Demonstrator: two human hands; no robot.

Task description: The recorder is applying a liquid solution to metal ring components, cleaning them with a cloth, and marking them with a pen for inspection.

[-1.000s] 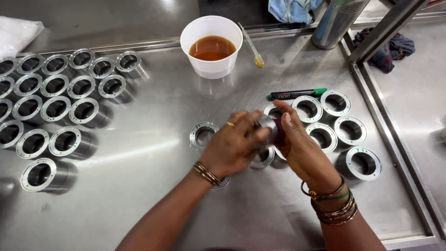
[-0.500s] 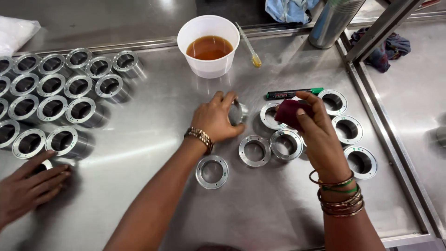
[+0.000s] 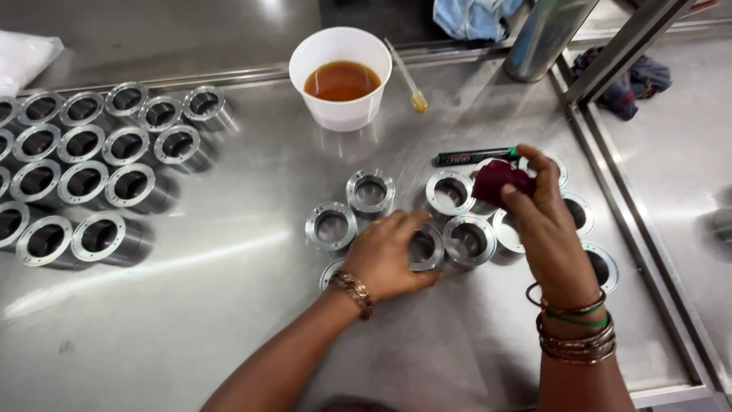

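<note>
While the left hand (image 3: 389,255) closed round a metal ring (image 3: 424,248) at the centre of the bench (image 3: 229,305), the right hand (image 3: 537,217) pinched a maroon cloth (image 3: 499,181) above the neighbouring rings. Wiping looked to be the step in hand; next, ring and cloth needed bringing together.

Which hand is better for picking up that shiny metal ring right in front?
Probably the left hand: its fingers already curl on the metal ring. The right hand is busy holding a dark red cloth.
</note>
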